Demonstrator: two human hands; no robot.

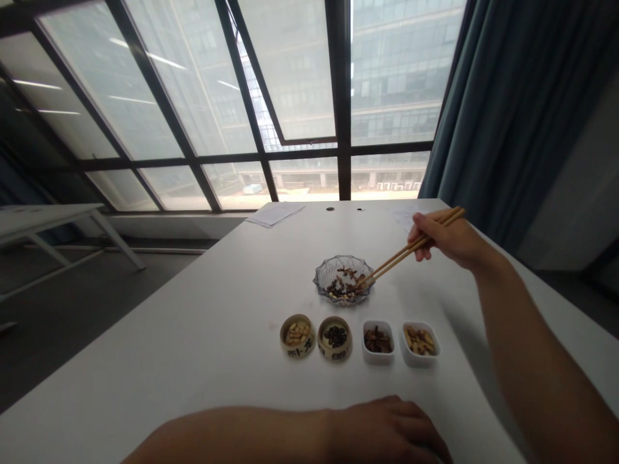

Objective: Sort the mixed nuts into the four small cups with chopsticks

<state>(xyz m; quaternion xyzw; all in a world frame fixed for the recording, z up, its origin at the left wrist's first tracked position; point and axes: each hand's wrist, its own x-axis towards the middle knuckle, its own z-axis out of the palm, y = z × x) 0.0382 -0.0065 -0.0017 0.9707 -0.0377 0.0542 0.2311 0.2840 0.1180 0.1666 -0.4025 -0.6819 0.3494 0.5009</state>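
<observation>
My right hand (438, 238) holds a pair of wooden chopsticks (406, 250), its fingers wrapped round their upper part. The chopstick tips reach into a clear scalloped glass bowl (319, 290) with a mix of dark and pale dried pieces (345, 289) in it. In front of the bowl stand a round dish of peanuts (296, 334), a round dish of dark beans or seeds (335, 336), a white square dish of dark brown pieces (378, 340) and a white square dish of tan dried slices (420, 341). My left hand (387, 428) rests palm down near me, fingers stretched rightward, holding nothing visible.
The dishes stand on a white table (217, 322). Papers (275, 214) lie at its far left edge, and another pale sheet (403, 218) lies behind my right hand. A second white table (58, 216) stands at the left. Windows and a blue curtain (483, 109) are beyond.
</observation>
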